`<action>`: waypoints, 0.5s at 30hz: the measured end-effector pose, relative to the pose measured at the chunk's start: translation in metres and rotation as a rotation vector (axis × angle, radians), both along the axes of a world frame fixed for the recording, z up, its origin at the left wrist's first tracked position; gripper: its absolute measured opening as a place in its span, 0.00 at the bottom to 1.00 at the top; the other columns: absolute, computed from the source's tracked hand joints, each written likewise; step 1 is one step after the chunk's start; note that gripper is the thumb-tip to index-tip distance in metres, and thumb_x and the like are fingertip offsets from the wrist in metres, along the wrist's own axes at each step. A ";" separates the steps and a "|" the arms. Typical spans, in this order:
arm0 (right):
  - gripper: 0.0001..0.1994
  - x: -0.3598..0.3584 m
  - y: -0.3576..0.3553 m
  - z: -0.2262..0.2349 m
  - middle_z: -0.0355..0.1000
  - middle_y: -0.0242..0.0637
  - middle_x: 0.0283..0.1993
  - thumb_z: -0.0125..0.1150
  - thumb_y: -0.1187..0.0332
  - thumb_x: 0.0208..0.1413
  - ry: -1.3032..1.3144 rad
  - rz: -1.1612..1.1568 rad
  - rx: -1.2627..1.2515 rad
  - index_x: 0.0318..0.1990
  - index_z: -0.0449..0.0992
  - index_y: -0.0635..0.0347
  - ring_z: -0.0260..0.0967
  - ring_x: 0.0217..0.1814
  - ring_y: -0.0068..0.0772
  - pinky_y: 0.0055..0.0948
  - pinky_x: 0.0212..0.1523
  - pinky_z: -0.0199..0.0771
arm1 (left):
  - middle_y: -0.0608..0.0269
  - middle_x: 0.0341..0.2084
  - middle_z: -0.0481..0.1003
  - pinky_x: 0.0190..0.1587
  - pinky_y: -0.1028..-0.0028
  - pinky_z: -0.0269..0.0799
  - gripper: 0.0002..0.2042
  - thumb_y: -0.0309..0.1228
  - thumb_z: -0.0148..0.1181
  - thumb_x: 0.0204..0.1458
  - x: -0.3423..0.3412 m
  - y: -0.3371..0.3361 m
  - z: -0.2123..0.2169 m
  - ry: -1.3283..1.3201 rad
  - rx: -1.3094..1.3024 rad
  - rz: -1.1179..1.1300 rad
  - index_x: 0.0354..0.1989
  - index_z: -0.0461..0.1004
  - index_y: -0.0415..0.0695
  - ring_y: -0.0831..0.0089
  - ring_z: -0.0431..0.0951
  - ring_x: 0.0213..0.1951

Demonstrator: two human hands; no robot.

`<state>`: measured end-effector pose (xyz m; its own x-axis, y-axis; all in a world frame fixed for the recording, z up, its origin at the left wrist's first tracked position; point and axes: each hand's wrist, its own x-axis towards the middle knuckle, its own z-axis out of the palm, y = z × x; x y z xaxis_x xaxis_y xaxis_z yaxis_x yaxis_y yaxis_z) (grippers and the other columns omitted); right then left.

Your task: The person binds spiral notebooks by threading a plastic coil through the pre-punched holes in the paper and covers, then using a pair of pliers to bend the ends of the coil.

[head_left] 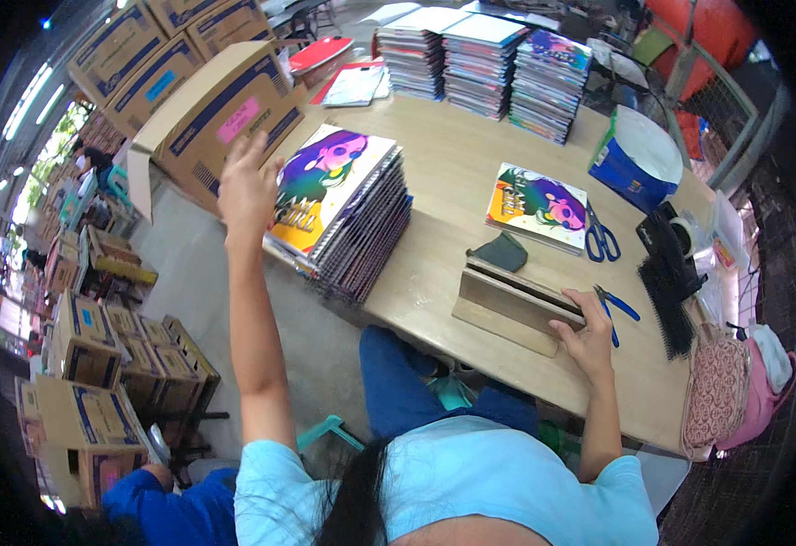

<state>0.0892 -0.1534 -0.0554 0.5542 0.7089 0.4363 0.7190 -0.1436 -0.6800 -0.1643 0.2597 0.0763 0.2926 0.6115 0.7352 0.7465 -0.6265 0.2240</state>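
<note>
My left hand (248,187) is raised with its fingers apart at the left edge of a tall stack of spiral notebooks (366,238). Whether it touches them I cannot tell. The top notebook has a colourful cover with a drawn figure in purple, yellow and green. My right hand (587,338) grips the right end of a wooden stand with a slot (518,305) near the table's front edge. Behind the stand lies a small dark green piece (498,252). A short pile of similar notebooks (536,207) sits farther back, next to dark-handled scissors (601,238). Blue-handled pliers (618,308) lie beside my right hand.
Tall notebook stacks (478,68) line the table's far side. A large carton (220,123) stands beyond my left hand. At the right are a blue-and-white container (636,164), black combs of binding wire (666,300) and a patterned pouch (718,382). Someone in a blue shirt (175,510) is at lower left.
</note>
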 end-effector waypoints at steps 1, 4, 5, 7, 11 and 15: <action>0.24 0.004 0.003 0.001 0.73 0.44 0.40 0.71 0.75 0.37 -0.016 -0.008 -0.004 0.47 0.75 0.65 0.71 0.44 0.44 0.33 0.47 0.69 | 0.54 0.42 0.80 0.51 0.61 0.72 0.17 0.30 0.64 0.51 0.014 -0.032 0.016 -0.105 0.268 -0.132 0.51 0.78 0.50 0.57 0.80 0.46; 0.22 0.017 0.003 0.000 0.72 0.45 0.38 0.71 0.74 0.38 -0.041 -0.015 -0.009 0.46 0.76 0.62 0.71 0.43 0.47 0.35 0.44 0.71 | 0.52 0.40 0.79 0.46 0.68 0.75 0.14 0.33 0.64 0.52 0.069 -0.137 0.013 -0.255 -0.357 -0.887 0.45 0.78 0.41 0.65 0.80 0.44; 0.22 0.018 0.001 0.000 0.72 0.44 0.38 0.71 0.74 0.37 -0.026 -0.009 -0.013 0.46 0.76 0.62 0.71 0.42 0.46 0.35 0.44 0.71 | 0.51 0.41 0.79 0.46 0.67 0.75 0.15 0.35 0.64 0.52 0.098 -0.159 0.008 -0.122 -0.776 -0.901 0.45 0.78 0.40 0.64 0.80 0.42; 0.22 0.019 0.001 0.006 0.72 0.44 0.38 0.71 0.74 0.37 -0.007 0.037 -0.006 0.45 0.76 0.62 0.71 0.42 0.46 0.35 0.44 0.71 | 0.46 0.43 0.78 0.46 0.66 0.74 0.21 0.44 0.64 0.52 0.168 -0.137 -0.064 0.064 -0.680 -0.860 0.43 0.78 0.35 0.60 0.81 0.41; 0.22 0.018 0.005 0.005 0.73 0.44 0.39 0.71 0.73 0.36 0.009 0.048 -0.025 0.44 0.76 0.67 0.70 0.41 0.42 0.32 0.45 0.69 | 0.48 0.37 0.80 0.43 0.64 0.76 0.24 0.50 0.70 0.44 0.263 -0.064 -0.174 0.140 -1.017 -0.442 0.36 0.80 0.38 0.62 0.81 0.39; 0.23 0.016 -0.010 -0.002 0.73 0.44 0.39 0.72 0.73 0.36 0.031 -0.017 0.000 0.45 0.76 0.64 0.71 0.41 0.42 0.32 0.45 0.70 | 0.53 0.32 0.81 0.41 0.65 0.77 0.22 0.47 0.74 0.40 0.294 -0.052 -0.190 0.304 -1.081 -0.431 0.35 0.81 0.40 0.64 0.82 0.37</action>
<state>0.1050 -0.1638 -0.0575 0.5797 0.6991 0.4185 0.6949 -0.1560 -0.7020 0.1300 0.2074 -0.1134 0.6971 0.6785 -0.2318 0.6352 -0.4344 0.6386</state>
